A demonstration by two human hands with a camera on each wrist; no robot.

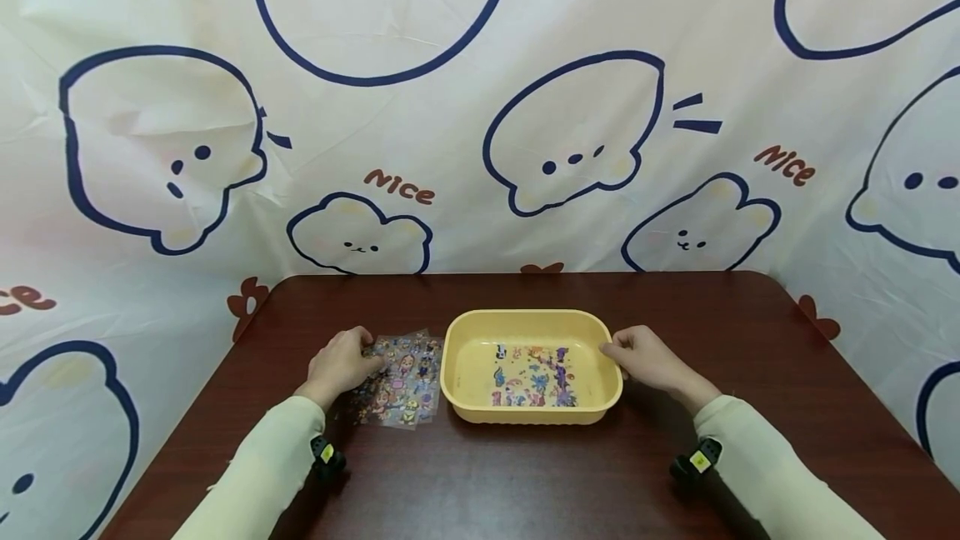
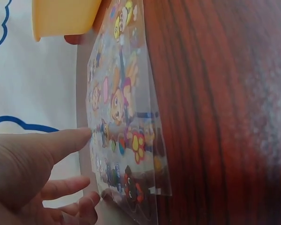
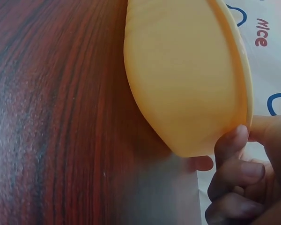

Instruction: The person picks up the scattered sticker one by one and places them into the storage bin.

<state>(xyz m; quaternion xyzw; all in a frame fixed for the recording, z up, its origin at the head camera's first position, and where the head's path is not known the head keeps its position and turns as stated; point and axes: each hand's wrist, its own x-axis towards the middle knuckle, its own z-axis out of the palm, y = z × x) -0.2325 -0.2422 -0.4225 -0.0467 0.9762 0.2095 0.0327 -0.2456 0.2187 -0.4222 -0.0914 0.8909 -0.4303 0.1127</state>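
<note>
My left hand (image 1: 343,367) is at the left edge of a small pile of clear sticker sheets (image 1: 408,382) printed with colourful cartoon figures. In the left wrist view its thumb (image 2: 68,143) reaches to the sheets, apart from the loosely bent fingers. To the right of the pile stands a yellow plastic basin (image 1: 525,417), upright on the table. Another sheet of small cartoon stickers (image 1: 536,377) lies flat on its bottom. My right hand (image 1: 648,354) pinches the basin's right rim between thumb and fingers; in the right wrist view the fingers (image 3: 236,173) curl below the rim.
Both things stand on a dark red-brown wooden table (image 1: 510,482). A pale cloth (image 1: 450,132) with blue cartoon outlines hangs behind the table and along its sides. Black wrist cameras with yellow marks sit on both sleeves.
</note>
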